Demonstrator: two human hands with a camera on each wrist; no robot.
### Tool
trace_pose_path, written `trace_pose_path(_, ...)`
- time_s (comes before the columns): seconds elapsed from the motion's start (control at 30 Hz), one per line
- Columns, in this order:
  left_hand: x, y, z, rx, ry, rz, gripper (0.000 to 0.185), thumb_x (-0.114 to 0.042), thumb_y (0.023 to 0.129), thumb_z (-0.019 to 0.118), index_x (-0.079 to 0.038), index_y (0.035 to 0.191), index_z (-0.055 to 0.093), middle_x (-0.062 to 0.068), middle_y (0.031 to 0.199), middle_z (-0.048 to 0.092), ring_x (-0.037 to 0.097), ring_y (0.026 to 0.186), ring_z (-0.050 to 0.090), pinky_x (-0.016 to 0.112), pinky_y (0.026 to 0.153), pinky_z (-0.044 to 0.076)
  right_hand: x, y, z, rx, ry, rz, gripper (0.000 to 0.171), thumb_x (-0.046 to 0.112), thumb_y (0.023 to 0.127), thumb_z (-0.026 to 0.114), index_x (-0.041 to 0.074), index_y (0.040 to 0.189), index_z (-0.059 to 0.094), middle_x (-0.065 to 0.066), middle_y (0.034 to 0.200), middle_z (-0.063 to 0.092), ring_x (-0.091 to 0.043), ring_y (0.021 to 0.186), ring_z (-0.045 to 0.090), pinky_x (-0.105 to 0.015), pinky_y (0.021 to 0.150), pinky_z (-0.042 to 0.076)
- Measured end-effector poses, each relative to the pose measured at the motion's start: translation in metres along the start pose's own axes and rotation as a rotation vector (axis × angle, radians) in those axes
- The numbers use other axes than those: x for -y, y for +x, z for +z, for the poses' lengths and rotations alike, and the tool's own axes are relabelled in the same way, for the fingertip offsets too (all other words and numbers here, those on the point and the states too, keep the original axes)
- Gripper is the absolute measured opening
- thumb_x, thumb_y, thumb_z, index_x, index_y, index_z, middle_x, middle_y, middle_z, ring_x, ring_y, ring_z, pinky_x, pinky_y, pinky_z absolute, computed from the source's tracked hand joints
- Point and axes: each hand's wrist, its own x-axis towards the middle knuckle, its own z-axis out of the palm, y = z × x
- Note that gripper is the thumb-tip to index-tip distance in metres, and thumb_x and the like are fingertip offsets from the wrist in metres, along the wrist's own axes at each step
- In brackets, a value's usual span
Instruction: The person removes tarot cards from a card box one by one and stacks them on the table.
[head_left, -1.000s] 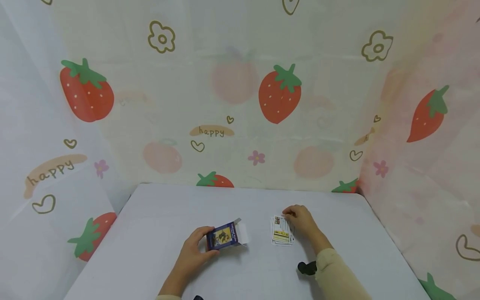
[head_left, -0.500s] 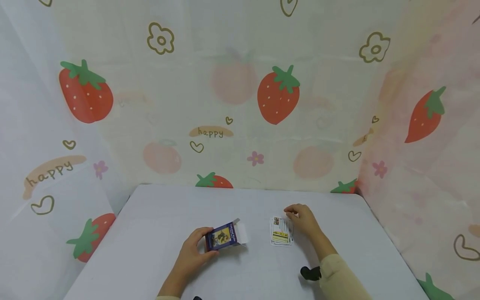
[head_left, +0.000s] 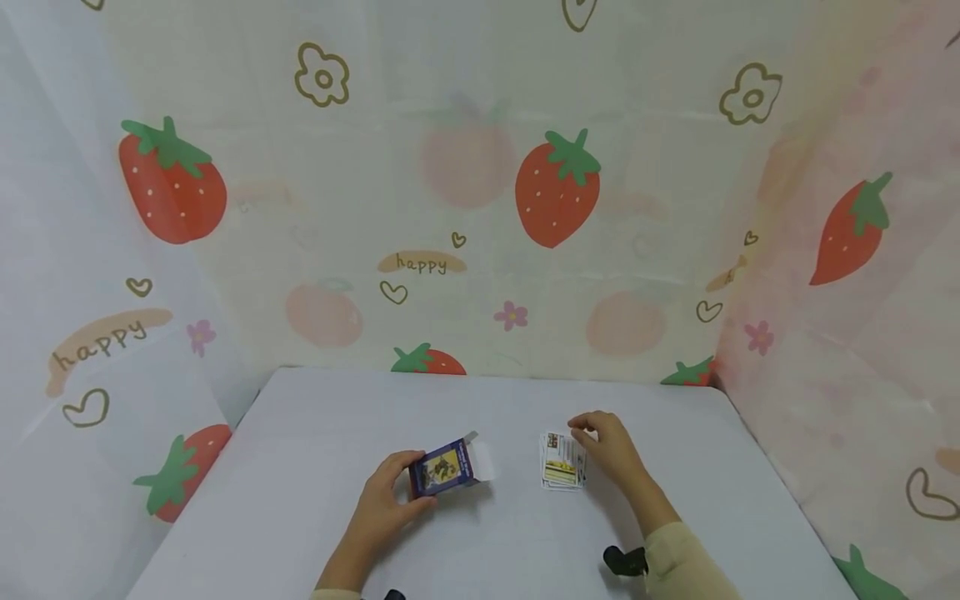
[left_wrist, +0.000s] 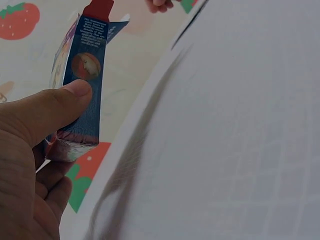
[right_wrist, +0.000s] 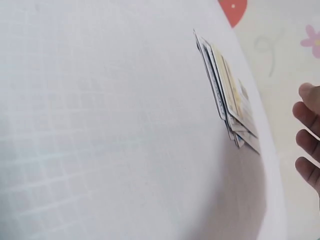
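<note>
We hold the card box (head_left: 444,468) in our left hand (head_left: 382,504), thumb on its side, flap open. Our right hand (head_left: 611,450), fingers loosely curled, touches the loose cards (head_left: 562,462) on the table (head_left: 300,467); a careless nudge could scatter them.

I see a loose stack of cards (right_wrist: 227,102) lying on the white surface (right_wrist: 100,125), a little fanned. My right hand's fingertips (right_wrist: 307,142) are curled just beside the cards, not touching them.
</note>
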Motion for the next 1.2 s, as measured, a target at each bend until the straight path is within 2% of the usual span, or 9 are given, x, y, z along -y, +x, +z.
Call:
trace_pose_path(0.17,0.0,0.0,-0.001,0.0,-0.004,0.006,0.074,-0.018,0.069,0.095,-0.016,0.135,0.062,-0.001,0.137,0.063,0.026,0.132,0.058,0.051,0.115,0.045,0.002,-0.007,0.004,-0.016,-0.001,-0.022,0.015,0.016,0.097,0.07,0.012,0.111,0.075,-0.003,0.11,0.073,-0.025,0.109,0.06,-0.046,0.095,0.052)
trace_pose_path(0.57,0.009,0.005,0.002,-0.016,0.054,0.064,0.076,-0.018,0.068,0.095,-0.011,0.136,0.062,0.001,0.136,0.064,0.027,0.13,0.059,0.051,0.113,0.047,0.015,-0.023,0.004,-0.021,0.016,-0.044,0.017,0.017,0.096,0.073,0.013,0.113,0.074,-0.001,0.11,0.072,-0.025,0.112,0.06,-0.048,0.099,0.051)
trace_pose_path(0.8,0.005,0.005,0.002,0.022,0.039,0.0,0.075,-0.018,0.07,0.095,-0.013,0.137,0.062,0.001,0.138,0.063,0.028,0.133,0.057,0.051,0.116,0.044,0.016,-0.033,0.004,-0.02,0.026,-0.057,0.017,0.019,0.095,0.073,0.014,0.111,0.074,0.0,0.111,0.072,-0.025,0.116,0.06,-0.049,0.104,0.05)
trace_pose_path(1.07,0.003,0.008,0.005,0.035,0.042,0.0,0.074,-0.02,0.071,0.094,-0.016,0.137,0.061,0.002,0.139,0.062,0.028,0.134,0.056,0.05,0.117,0.044,0.015,-0.044,0.002,-0.023,-0.018,-0.069,0.018,0.017,0.093,0.075,0.015,0.111,0.074,0.0,0.112,0.072,-0.026,0.118,0.059,-0.048,0.106,0.049)
trace_pose_path(1.2,0.001,0.012,0.006,0.062,0.047,-0.048,0.074,-0.022,0.073,0.094,-0.017,0.139,0.06,0.001,0.141,0.061,0.027,0.137,0.054,0.049,0.119,0.042,0.015,-0.052,0.002,-0.02,-0.026,-0.087,0.019,0.015,0.091,0.077,0.015,0.111,0.075,-0.001,0.113,0.072,-0.027,0.119,0.059,-0.049,0.106,0.049)
